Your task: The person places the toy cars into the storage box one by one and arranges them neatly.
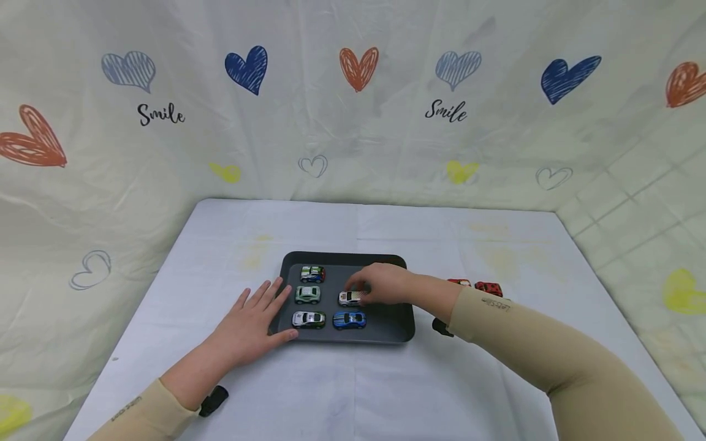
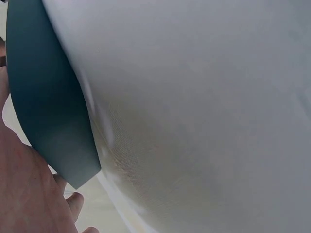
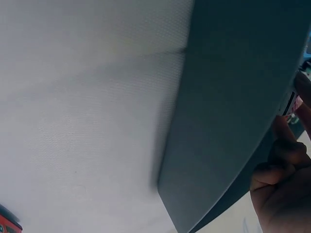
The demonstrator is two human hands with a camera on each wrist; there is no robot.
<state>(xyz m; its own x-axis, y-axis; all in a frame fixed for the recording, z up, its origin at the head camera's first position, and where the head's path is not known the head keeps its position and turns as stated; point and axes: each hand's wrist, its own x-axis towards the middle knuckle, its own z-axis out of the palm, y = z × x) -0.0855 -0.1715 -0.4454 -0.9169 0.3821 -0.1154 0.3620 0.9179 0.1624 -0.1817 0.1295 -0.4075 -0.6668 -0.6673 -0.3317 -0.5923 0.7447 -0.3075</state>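
A dark grey tray (image 1: 383, 334) sits on the white-covered table, its outer side wall (image 2: 48, 97) large in the left wrist view. My left hand (image 1: 248, 324) rests along its left edge with fingers spread and straight. Over the tray's right half, my right hand (image 1: 383, 283) pinches a white toy car (image 1: 349, 298), partly hidden by the fingers. In front of that car is a blue toy car (image 1: 349, 320). The tray's left column has a multicoloured toy car (image 1: 312, 274), a pale green one (image 1: 307, 294) and a white-and-black one (image 1: 309, 320).
Right of the tray, a red toy car (image 1: 489, 288) and another red-and-white car (image 1: 459, 282) lie on the table, partly behind the right forearm. Dark wrist devices (image 1: 214, 401) show below both sleeves. A cloth with printed hearts (image 1: 358, 68) hangs behind the table.
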